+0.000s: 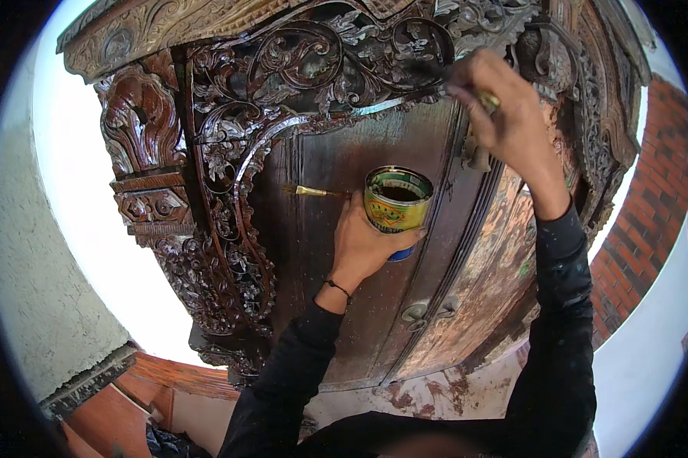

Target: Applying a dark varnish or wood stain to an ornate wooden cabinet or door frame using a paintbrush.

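My left hand (365, 246) is closed round a yellow-green tin can (396, 216) with dark liquid inside. From the same hand a thin paintbrush (311, 191) sticks out to the left, its bristles pointing away from the can. Higher up and to the right, my right hand (512, 114) grips another paintbrush (487, 100). Its dark, blurred bristle end lies at the carved wooden scrollwork (344, 72) above the door; whether it touches the wood I cannot tell. Glossy dark brown covers the carving on the left, while the carving on the right looks duller and greyer.
Behind the can stands a dark wooden door panel (332, 305), with a paler, worn panel (474, 286) to its right. Metal ring pulls (415, 314) sit low between them. A carved post (142, 126) rises at left; a brick wall (649, 206) is at far right. The floor (443, 397) has dark stains.
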Demonstrator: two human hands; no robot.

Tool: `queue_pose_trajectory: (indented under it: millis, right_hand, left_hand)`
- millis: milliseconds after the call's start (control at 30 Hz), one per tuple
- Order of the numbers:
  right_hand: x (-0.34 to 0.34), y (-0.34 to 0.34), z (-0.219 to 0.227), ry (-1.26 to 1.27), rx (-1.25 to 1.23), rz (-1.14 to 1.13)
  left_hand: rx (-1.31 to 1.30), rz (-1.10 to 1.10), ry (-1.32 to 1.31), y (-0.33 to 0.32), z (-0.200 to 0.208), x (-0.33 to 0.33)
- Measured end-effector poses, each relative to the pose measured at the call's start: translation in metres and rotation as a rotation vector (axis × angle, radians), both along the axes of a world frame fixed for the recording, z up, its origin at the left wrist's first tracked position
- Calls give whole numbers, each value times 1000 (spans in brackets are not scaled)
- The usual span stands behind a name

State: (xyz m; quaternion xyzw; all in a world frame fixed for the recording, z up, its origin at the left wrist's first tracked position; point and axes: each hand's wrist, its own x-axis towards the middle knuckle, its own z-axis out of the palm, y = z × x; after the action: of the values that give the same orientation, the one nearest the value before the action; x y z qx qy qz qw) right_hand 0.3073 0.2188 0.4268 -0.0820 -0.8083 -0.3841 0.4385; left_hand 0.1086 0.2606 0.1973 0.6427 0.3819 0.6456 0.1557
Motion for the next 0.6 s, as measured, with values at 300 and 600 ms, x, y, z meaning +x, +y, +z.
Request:
queue_pose_trajectory:
  millis: [300,600]
  right_hand:
    - [-2,-9,3,-98,90,-115]
    - [-23,-8,12,-80,79,-37]
  left_hand:
    - [-9,19,3,-6,-2,-3]
    - [-1,41,27,-12,-1,-5]
